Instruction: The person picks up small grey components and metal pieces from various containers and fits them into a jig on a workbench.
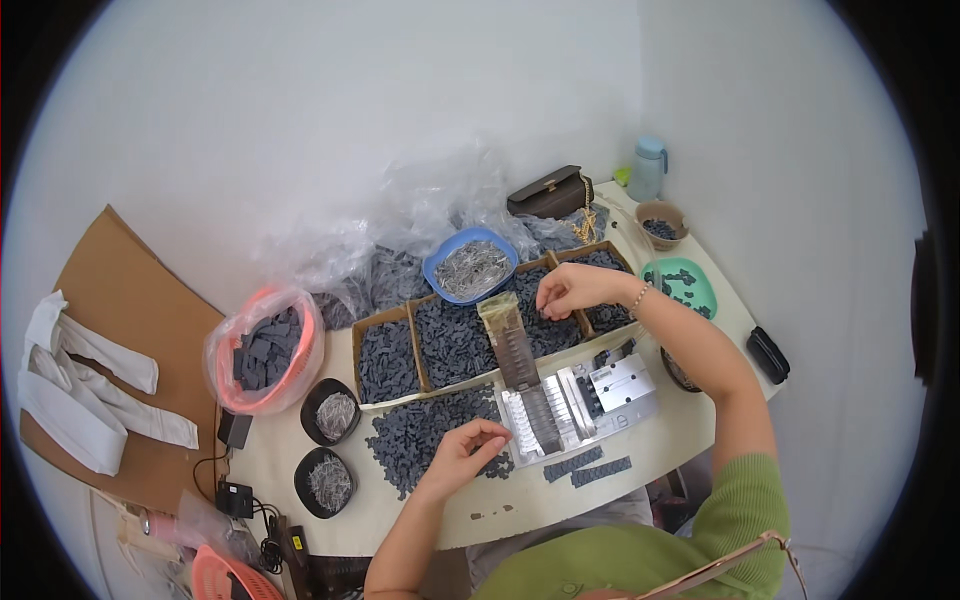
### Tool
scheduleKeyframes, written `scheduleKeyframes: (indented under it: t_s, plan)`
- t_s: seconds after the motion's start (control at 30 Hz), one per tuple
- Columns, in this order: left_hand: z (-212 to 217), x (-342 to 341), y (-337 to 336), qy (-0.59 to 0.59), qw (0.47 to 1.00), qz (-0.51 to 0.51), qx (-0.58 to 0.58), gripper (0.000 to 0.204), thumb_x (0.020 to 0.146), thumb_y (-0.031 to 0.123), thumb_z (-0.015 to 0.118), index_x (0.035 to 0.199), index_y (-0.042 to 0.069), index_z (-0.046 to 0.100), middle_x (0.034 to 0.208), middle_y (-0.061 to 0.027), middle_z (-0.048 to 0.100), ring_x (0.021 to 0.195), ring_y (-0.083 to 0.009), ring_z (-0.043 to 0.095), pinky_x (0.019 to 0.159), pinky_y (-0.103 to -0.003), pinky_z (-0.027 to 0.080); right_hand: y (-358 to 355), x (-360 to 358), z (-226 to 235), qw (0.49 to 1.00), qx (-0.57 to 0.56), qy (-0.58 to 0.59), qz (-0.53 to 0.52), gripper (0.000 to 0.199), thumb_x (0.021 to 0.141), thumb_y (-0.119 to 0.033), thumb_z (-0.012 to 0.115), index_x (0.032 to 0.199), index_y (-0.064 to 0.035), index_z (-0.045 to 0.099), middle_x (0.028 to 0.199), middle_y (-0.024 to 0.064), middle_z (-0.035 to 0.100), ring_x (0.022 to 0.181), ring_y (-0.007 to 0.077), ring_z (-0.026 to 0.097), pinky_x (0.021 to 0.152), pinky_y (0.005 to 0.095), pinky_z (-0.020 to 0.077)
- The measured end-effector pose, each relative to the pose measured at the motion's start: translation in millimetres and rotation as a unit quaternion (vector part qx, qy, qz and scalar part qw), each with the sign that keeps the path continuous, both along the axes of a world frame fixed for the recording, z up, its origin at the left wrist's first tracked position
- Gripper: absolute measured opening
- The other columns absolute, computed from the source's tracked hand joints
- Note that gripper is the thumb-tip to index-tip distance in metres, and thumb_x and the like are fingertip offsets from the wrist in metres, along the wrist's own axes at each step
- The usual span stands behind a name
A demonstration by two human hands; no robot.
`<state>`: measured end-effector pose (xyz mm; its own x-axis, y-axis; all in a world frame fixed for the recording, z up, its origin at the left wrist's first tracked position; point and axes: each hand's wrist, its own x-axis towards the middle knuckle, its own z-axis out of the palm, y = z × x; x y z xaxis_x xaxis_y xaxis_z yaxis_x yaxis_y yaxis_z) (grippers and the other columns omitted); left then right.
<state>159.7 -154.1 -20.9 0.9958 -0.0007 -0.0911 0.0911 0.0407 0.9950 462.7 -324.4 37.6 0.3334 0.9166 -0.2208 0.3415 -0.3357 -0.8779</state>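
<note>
view from above of a pale curved tabletop (640, 455). the left hand (470, 447) rests at the near edge of a loose heap of small dark grey plastic pieces (425, 435), its fingers curled together on a few of them. the right hand (570, 290) hovers over a row of shallow cardboard trays filled with the same dark pieces (450, 340), fingertips pinched together; what it grips is too small to tell. between the hands stands a silver metal jig with slotted rows (575, 405), with a narrow clear feed chute (510, 345) sloping down into it from the trays. two short dark assembled strips (588, 468) lie just in front of the jig. behind the trays sits a blue bowl of silvery metal parts (470, 265). two small black bowls of metal parts (330, 445) stand left of the heap, near a pink basket lined with a clear bag (265, 350).
</note>
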Motion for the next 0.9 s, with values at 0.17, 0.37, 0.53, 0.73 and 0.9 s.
scheduleKeyframes:
  t_s: [0.17,0.37,0.53,0.73,0.9]
  plan:
    - [-5.4,2.3,-0.9,-0.010,1.000,-0.006,0.000,0.014,0.092,0.007,0.060,0.103,-0.001,0.062,0.101,-0.0060,0.066,0.097,-0.0122,0.060,0.088,-0.027,0.047,-13.9,10.5,-4.0,0.966,0.069,0.237,-0.070,0.022,0.092,-0.009,0.058,0.108,0.0056,0.057,0.103,0.0148,0.066,0.088,0.0170,0.066,0.078,0.0251,0.0558]
    - [-11.6,3.9,1.2,-0.001,1.000,-0.009,-0.001,0.014,0.092,0.006,0.060,0.104,-0.001,0.062,0.101,-0.0067,0.066,0.097,-0.0128,0.061,0.089,-0.027,0.047,-23.0,12.9,-6.4,0.881,0.148,0.433,-0.119,0.022,0.096,-0.010,0.050,0.107,0.0072,0.055,0.110,0.0182,0.061,0.101,0.0228,0.063,0.087,0.0283,0.0542]
    - [-7.3,2.7,2.4,0.016,1.000,0.000,0.006,0.013,0.092,0.005,0.059,0.104,-0.001,0.062,0.101,-0.0067,0.066,0.097,-0.0133,0.061,0.089,-0.027,0.047,-29.6,18.8,-8.9,0.887,0.193,0.396,-0.140,0.025,0.093,-0.011,0.057,0.109,0.0077,0.056,0.108,0.0171,0.061,0.105,0.0231,0.061,0.093,0.0303,0.0515]
    - [-6.0,1.3,3.6,0.027,1.000,0.007,0.000,0.013,0.093,0.006,0.059,0.104,0.000,0.063,0.101,-0.0064,0.067,0.097,-0.0130,0.061,0.088,-0.027,0.047,-84.7,77.4,-4.7,0.913,0.232,0.219,-0.254,0.037,0.089,-0.006,0.063,0.121,0.0096,0.053,0.114,0.0178,0.061,0.108,0.0215,0.061,0.095,0.0287,0.0506]
    - [-7.0,2.4,3.3,0.029,1.000,0.007,0.000,0.013,0.093,0.006,0.059,0.103,-0.001,0.063,0.100,-0.0062,0.067,0.097,-0.0127,0.061,0.088,-0.026,0.047,-138.9,146.5,-19.2,0.836,0.251,0.052,-0.486,0.033,0.088,-0.001,0.059,0.119,0.0105,0.055,0.109,0.0182,0.064,0.095,0.0180,0.065,0.080,0.0232,0.0548]
